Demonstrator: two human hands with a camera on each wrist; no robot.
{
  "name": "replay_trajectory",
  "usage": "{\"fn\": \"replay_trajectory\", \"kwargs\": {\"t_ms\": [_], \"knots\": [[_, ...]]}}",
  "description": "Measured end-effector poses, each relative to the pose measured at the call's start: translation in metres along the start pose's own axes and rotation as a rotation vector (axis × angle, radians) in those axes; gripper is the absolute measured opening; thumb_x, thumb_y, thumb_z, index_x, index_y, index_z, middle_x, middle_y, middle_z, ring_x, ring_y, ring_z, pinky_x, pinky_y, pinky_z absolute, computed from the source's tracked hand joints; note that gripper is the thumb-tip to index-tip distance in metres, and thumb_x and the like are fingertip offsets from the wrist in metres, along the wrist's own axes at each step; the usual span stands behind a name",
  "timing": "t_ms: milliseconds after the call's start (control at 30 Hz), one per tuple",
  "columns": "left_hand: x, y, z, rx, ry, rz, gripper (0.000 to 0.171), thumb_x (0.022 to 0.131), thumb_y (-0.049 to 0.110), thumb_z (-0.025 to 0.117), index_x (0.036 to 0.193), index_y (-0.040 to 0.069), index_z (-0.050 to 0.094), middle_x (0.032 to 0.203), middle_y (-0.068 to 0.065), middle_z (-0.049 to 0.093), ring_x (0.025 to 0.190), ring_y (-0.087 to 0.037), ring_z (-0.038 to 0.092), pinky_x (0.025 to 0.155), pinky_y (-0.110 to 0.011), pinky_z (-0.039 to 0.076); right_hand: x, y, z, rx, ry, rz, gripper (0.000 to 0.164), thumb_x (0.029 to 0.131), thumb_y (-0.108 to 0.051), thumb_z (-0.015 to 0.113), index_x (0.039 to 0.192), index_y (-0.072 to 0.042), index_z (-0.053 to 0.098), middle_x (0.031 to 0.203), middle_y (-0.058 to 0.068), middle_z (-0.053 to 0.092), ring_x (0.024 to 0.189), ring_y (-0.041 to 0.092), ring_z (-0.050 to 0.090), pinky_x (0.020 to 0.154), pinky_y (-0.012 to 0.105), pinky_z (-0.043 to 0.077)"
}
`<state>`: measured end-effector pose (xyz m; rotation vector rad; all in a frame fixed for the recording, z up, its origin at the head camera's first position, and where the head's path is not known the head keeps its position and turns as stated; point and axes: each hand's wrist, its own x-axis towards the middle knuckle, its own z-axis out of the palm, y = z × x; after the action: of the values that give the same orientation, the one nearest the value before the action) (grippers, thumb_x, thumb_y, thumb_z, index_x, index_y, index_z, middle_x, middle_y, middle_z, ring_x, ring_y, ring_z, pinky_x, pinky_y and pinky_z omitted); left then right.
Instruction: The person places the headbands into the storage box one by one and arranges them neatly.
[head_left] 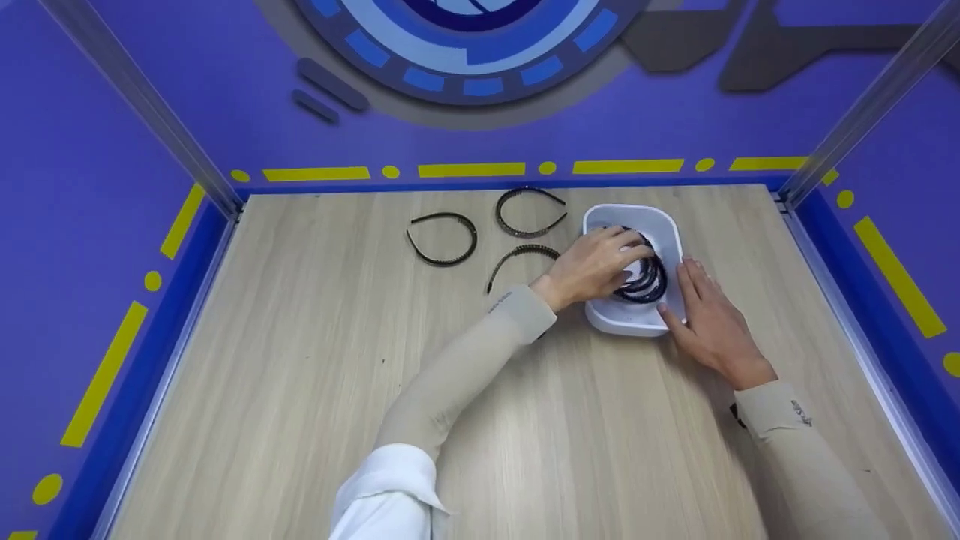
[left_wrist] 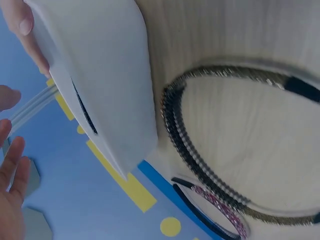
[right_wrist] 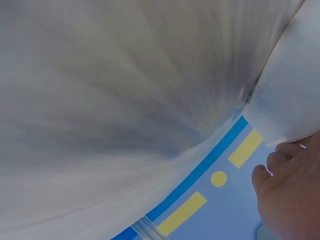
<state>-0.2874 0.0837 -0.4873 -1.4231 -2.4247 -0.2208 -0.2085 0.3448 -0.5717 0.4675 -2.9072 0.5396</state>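
Sleeves (head_left: 776, 409) bear illegible lettering (head_left: 801, 412), left hand (head_left: 596, 262) spread over headbands (head_left: 655, 283), right hand (head_left: 711, 322) straight-fingered against white bin (head_left: 626, 328).

Tabletop (head_left: 300, 390): pale wood grain, from the centre down to 6 o'clock.
Back wall (head_left: 225, 97): purple, at 12 o'clock.
Round emblem (head_left: 480, 60): blue rings, 12 o'clock, on the back wall.
Slanted bars (head_left: 334, 84): two, grey, 11 o'clock.
Side walls (head_left: 60, 187): purple, 9 and 3 o'clock.
Corner posts (head_left: 139, 97): 10 and 2 o'clock.
Dashes and dots (head_left: 472, 169): yellow, low along the walls.
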Motion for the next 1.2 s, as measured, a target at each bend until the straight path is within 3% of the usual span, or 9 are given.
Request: {"fn": "replay_trajectory", "kwargs": {"t_ms": [233, 500, 767, 1000, 1200], "knots": [[-0.014, -0.021, -0.006, -0.037, 0.043, -0.012, 0.04, 0.1, 0.018, 0.072, 0.139, 0.011, 0.067, 0.136, -0.006, 0.07, 0.129, -0.024, 0.064, 0.117, -0.034, 0.047, 0.002, 0.001, -0.003, -0.007, -0.007, 0.003, 0.084, 0.11, -0.049, 0.049, 0.169, 0.001, 0.018, 0.176, 0.025, 0.017, 0.163, 0.045, 0.017, 0.132, 0.06, 0.021], [-0.038, -0.04, -0.005, -0.036, 0.04, -0.078, 0.041, 0.098, 0.017, 0.074, 0.138, 0.009, 0.068, 0.136, -0.01, 0.07, 0.125, -0.029, 0.065, 0.111, -0.038, 0.053, 0.004, 0.002, -0.002, -0.009, 0.011, -0.002, 0.084, 0.11, -0.049, 0.05, 0.168, 0.003, 0.019, 0.176, 0.025, 0.018, 0.163, 0.046, 0.019, 0.131, 0.061, 0.022], [-0.06, -0.06, 0.001, -0.096, 0.027, -0.244, 0.039, 0.097, 0.014, 0.076, 0.135, 0.008, 0.068, 0.133, -0.011, 0.069, 0.126, -0.03, 0.066, 0.11, -0.04, 0.054, 0.001, 0.001, -0.003, -0.007, -0.011, 0.02, 0.085, 0.11, -0.051, 0.049, 0.169, 0.001, 0.018, 0.178, 0.023, 0.014, 0.164, 0.045, 0.017, 0.131, 0.061, 0.021], [-0.076, -0.075, 0.013, -0.218, -0.045, -0.423, 0.044, 0.099, 0.015, 0.074, 0.141, 0.009, 0.064, 0.141, -0.009, 0.066, 0.131, -0.028, 0.062, 0.117, -0.036, 0.048, 0.001, 0.0, 0.0, -0.015, -0.001, 0.008, 0.085, 0.109, -0.051, 0.049, 0.169, 0.002, 0.018, 0.176, 0.025, 0.017, 0.163, 0.045, 0.018, 0.131, 0.061, 0.022], [-0.085, -0.084, 0.026, -0.226, -0.066, -0.503, 0.041, 0.1, 0.013, 0.073, 0.141, 0.01, 0.065, 0.137, -0.01, 0.067, 0.127, -0.03, 0.064, 0.113, -0.039, 0.051, 0.002, -0.001, 0.002, -0.018, -0.007, 0.014, 0.085, 0.11, -0.051, 0.048, 0.169, 0.001, 0.017, 0.177, 0.024, 0.015, 0.164, 0.044, 0.017, 0.132, 0.06, 0.02]]}}
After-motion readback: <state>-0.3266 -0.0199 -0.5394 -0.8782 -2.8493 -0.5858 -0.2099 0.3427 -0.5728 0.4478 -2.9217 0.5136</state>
